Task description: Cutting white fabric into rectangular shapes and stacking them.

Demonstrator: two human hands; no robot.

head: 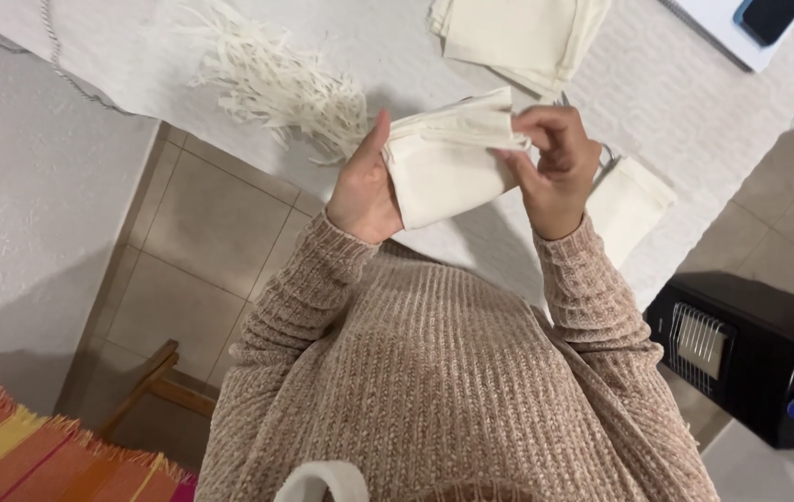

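I hold a folded cream cloth piece (443, 163) up in front of me with both hands, above a table covered in white textured cloth (694, 102). My left hand (363, 186) grips its left edge, thumb up along the fabric. My right hand (555, 167) pinches its upper right corner with curled fingers. Another cream cloth piece (629, 200) lies on the table just right of my right wrist. My knitted beige sleeves fill the lower middle of the view.
A heap of thin cream fabric strips (276, 79) lies at the table's back left. A stack of folded cream cloths (518, 37) sits at the top. A black heater (750, 349) stands on the tiled floor at right. A wooden chair (160, 381) and striped orange textile (25, 451) are lower left.
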